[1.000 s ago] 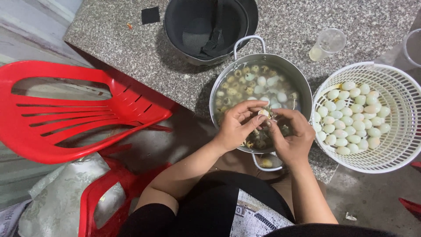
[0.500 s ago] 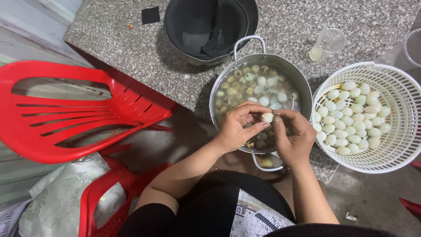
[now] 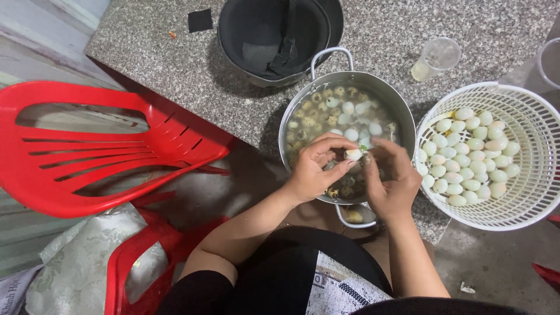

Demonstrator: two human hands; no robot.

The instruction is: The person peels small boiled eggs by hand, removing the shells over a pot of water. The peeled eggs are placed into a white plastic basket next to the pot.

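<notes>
Both hands pinch one small egg [image 3: 353, 154] over the metal pot [image 3: 402, 116]: left hand [image 3: 312, 169] holds, right hand [image 3: 392, 181] seems to pick shell. Next, I think, careful peeling; the white basket [image 3: 536, 192] sits right.

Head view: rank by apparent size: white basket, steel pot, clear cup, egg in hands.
1. white basket and steel pot: look alike, basket partly cut off, so unranked
2. clear cup
3. egg, pinched by left hand and right hand
</notes>
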